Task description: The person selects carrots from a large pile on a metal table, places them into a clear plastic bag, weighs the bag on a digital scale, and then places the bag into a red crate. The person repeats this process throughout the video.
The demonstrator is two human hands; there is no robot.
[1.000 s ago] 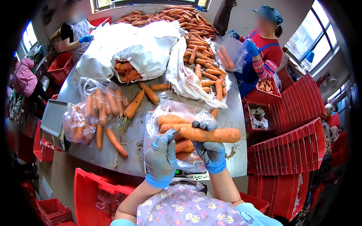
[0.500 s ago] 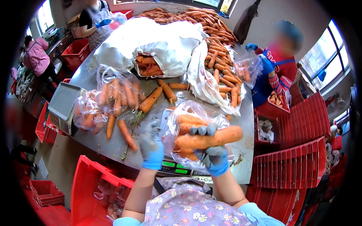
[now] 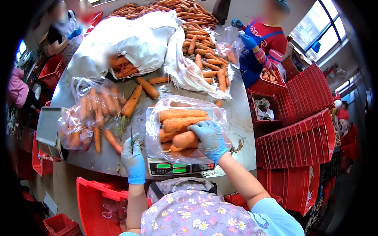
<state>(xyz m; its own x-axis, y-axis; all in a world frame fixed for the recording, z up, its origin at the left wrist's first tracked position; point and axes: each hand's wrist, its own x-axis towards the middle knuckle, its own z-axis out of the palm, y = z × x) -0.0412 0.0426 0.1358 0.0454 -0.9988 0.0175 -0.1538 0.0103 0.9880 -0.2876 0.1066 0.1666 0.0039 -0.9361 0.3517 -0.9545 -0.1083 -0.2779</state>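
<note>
An opened clear plastic bag (image 3: 217, 112) with several large carrots (image 3: 183, 114) lies on a digital scale (image 3: 185, 168) in front of me. My right hand (image 3: 209, 141), in a blue glove, reaches into the bag with its fingers closed on the end of a thick carrot (image 3: 184, 140), which rests on the others. Just left of the scale, my left hand (image 3: 134, 159), also gloved, is closed around a thin dark blade-like piece (image 3: 131, 133) that sticks up between its fingers. A loose carrot (image 3: 112, 141) lies beyond that hand.
Filled bags of carrots (image 3: 98, 104) sit left, beside a second scale (image 3: 49, 126). White sacks (image 3: 118, 43) and a carrot heap (image 3: 197, 39) cover the far table (image 3: 246, 137). A co-worker (image 3: 264, 43) holds a bag at far right. Red crates (image 3: 297, 137) stand right; another (image 3: 94, 204) is near-left.
My right hand has lowered the thick carrot into the bag on the scale. My left hand has moved slightly left of the scale. The whole view has shifted a little.
</note>
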